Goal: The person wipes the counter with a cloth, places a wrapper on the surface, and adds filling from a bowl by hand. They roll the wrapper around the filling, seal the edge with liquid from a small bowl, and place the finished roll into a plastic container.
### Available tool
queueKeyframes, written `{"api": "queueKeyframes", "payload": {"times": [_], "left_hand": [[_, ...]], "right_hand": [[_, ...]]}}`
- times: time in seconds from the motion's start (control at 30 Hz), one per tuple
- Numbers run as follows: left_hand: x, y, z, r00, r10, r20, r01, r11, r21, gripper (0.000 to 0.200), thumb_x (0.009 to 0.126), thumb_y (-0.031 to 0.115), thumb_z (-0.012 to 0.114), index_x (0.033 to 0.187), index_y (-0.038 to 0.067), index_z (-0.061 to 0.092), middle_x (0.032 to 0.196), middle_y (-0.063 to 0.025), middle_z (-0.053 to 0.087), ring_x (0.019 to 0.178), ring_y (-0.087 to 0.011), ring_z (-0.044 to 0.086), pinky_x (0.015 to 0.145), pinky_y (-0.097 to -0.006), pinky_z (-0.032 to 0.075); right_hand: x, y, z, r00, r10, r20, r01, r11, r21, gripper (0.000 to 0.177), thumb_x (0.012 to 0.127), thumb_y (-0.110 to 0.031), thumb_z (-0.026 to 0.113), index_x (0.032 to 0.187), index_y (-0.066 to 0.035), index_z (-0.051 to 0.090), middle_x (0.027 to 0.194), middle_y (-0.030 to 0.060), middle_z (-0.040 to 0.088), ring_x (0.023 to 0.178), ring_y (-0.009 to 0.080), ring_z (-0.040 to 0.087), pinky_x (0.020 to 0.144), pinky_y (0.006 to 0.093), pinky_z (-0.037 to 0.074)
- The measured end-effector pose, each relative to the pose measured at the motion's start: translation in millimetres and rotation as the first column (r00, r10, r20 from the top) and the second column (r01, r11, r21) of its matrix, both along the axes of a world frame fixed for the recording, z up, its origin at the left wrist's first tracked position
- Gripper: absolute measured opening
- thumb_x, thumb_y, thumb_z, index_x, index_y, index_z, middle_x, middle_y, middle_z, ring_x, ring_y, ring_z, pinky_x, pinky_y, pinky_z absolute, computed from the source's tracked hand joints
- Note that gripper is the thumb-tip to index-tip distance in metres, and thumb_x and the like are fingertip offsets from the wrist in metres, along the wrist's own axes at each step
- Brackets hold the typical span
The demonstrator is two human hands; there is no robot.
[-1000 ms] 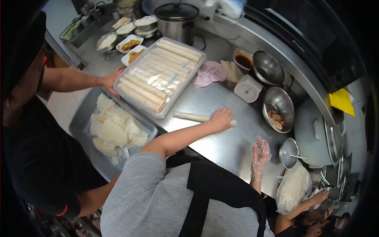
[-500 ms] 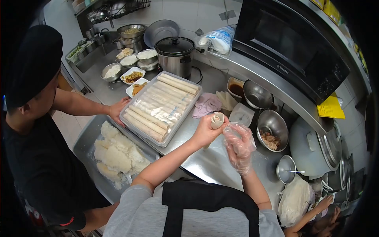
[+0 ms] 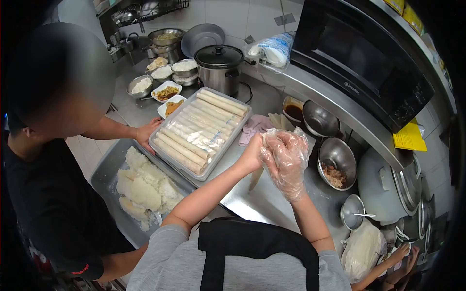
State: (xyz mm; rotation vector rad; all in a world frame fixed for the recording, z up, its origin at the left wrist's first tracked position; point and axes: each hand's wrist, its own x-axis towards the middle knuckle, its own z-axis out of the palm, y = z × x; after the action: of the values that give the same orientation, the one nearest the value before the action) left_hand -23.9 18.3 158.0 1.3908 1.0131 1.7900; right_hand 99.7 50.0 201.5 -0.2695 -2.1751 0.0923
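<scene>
My left hand (image 3: 251, 156) is wrapped around a rolled pale wrapper (image 3: 256, 178), whose lower end pokes out beneath the fingers. In a clear plastic glove, my right hand (image 3: 285, 162) is curled closed against the top of that roll and hides it; what its fingers hold does not show. Both hands are together above the steel counter (image 3: 250, 203). Left of them lies a lidded plastic box (image 3: 199, 177) of long pale rolls under film. To the right, a steel bowl (image 3: 350, 162) contains a pinkish-brown filling (image 3: 333, 175).
A co-worker's hand (image 3: 147, 137) rests against the box. Below it is a grey tub (image 3: 108, 172) of white shredded food (image 3: 145, 186). A slow cooker (image 3: 219, 72) and small bowls stand behind. Overhead at right, a microwave (image 3: 359, 58) sits on a shelf. A pink cloth (image 3: 255, 127) lies near my hands.
My gloved right hand has moved left and up over the roll's top, covering its open end. The left hand keeps its hold. The co-worker's head has turned and shifted right.
</scene>
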Motion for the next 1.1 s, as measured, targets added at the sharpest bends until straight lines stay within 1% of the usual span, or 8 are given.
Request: {"api": "queueKeyframes", "payload": {"times": [0.17, 0.23, 0.37, 0.47, 0.73, 0.93, 1.0, 1.1], "left_hand": [[-13, 10, 0, 0.99, 0.139, -0.041, -0.139, 0.99, -0.011, 0.015, 0.076, 0.01, 0.064, 0.086, -0.001, 0.064, 0.085, -0.001, 0.066, 0.08, -0.0055, 0.053, 0.068, -0.0276, 0.048], [-18, 9, 1, 0.943, 0.195, -0.27, -0.201, 0.98, 0.006, 0.013, 0.076, 0.01, 0.064, 0.083, -0.001, 0.063, 0.08, -0.0016, 0.065, 0.078, -0.0051, 0.053, 0.066, -0.0281, 0.047], [-17, 10, -13, 0.907, 0.309, -0.287, -0.3, 0.951, 0.076, 0.01, 0.077, 0.009, 0.066, 0.077, 0.001, 0.061, 0.065, 0.0005, 0.06, 0.064, -0.006, 0.054, 0.055, -0.0272, 0.045], [-14, -12, 5, 0.992, 0.074, 0.097, -0.049, 0.97, -0.239, 0.01, 0.078, 0.011, 0.066, 0.073, 0.005, 0.06, 0.059, 0.0024, 0.056, 0.054, -0.0048, 0.051, 0.047, -0.0237, 0.041], [-11, -16, 0, 0.983, -0.122, 0.137, 0.153, 0.956, -0.25, 0.007, 0.078, 0.01, 0.066, 0.073, 0.006, 0.063, 0.059, 0.0039, 0.055, 0.051, -0.0037, 0.049, 0.045, -0.0213, 0.038], [-11, -6, -1, 0.98, -0.037, -0.195, 0.041, 0.999, 0.014, 0.004, 0.076, 0.009, 0.067, 0.074, 0.006, 0.067, 0.063, 0.0053, 0.057, 0.059, -0.0015, 0.049, 0.052, -0.0195, 0.039], [-11, -12, 12, 0.999, -0.003, 0.035, 0.015, 0.933, -0.36, 0.018, 0.073, 0.006, 0.074, 0.09, 0.005, 0.067, 0.073, 0.0037, 0.059, 0.067, -0.0026, 0.051, 0.061, -0.0202, 0.042], [-17, -5, 4, 0.962, 0.218, 0.166, -0.19, 0.967, -0.169, 0.047, 0.071, 0.001, 0.075, 0.115, 0.006, 0.059, 0.081, 0.0035, 0.059, 0.07, -0.0024, 0.051, 0.063, -0.0209, 0.042]], "right_hand": [[-24, 12, 10, 0.999, 0.013, -0.046, -0.009, 0.996, 0.085, 0.018, 0.074, -0.016, 0.068, 0.085, -0.005, 0.061, 0.095, 0.0132, 0.057, 0.091, 0.0316, 0.053, 0.085, 0.0464, 0.037], [-29, 18, 7, 0.999, 0.023, -0.04, -0.019, 0.995, 0.095, 0.017, 0.075, -0.017, 0.068, 0.082, -0.004, 0.06, 0.094, 0.0133, 0.057, 0.09, 0.032, 0.053, 0.083, 0.0462, 0.037], [-24, 26, -3, 0.992, 0.105, 0.068, -0.101, 0.993, -0.057, 0.021, 0.081, -0.022, 0.064, 0.083, -0.001, 0.062, 0.096, 0.0132, 0.057, 0.095, 0.0312, 0.053, 0.087, 0.0444, 0.039], [-14, 21, -20, 0.839, 0.314, -0.444, -0.538, 0.605, -0.587, 0.028, 0.088, -0.024, 0.058, 0.102, -0.001, 0.067, 0.109, 0.0143, 0.058, 0.11, 0.0266, 0.052, 0.098, 0.0392, 0.038], [1, 32, -13, 0.896, 0.429, -0.117, -0.432, 0.776, -0.46, 0.024, 0.082, -0.023, 0.064, 0.095, -0.003, 0.068, 0.104, 0.0137, 0.059, 0.103, 0.029, 0.056, 0.092, 0.039, 0.042], [-4, 39, -10, 0.913, 0.352, 0.207, -0.305, 0.925, -0.226, 0.025, 0.079, -0.024, 0.069, 0.093, -0.003, 0.068, 0.105, 0.0131, 0.058, 0.103, 0.0293, 0.055, 0.091, 0.0397, 0.042], [-10, 48, -40, 0.791, 0.487, -0.371, -0.602, 0.51, -0.614, 0.036, 0.082, -0.024, 0.065, 0.108, 0.0, 0.062, 0.117, 0.0124, 0.052, 0.111, 0.0272, 0.05, 0.099, 0.0391, 0.037], [-16, 16, -77, 0.785, 0.227, -0.576, -0.618, 0.245, -0.747, 0.054, 0.081, -0.027, 0.072, 0.126, -0.003, 0.053, 0.126, 0.0099, 0.048, 0.113, 0.0245, 0.049, 0.101, 0.0417, 0.036]]}}
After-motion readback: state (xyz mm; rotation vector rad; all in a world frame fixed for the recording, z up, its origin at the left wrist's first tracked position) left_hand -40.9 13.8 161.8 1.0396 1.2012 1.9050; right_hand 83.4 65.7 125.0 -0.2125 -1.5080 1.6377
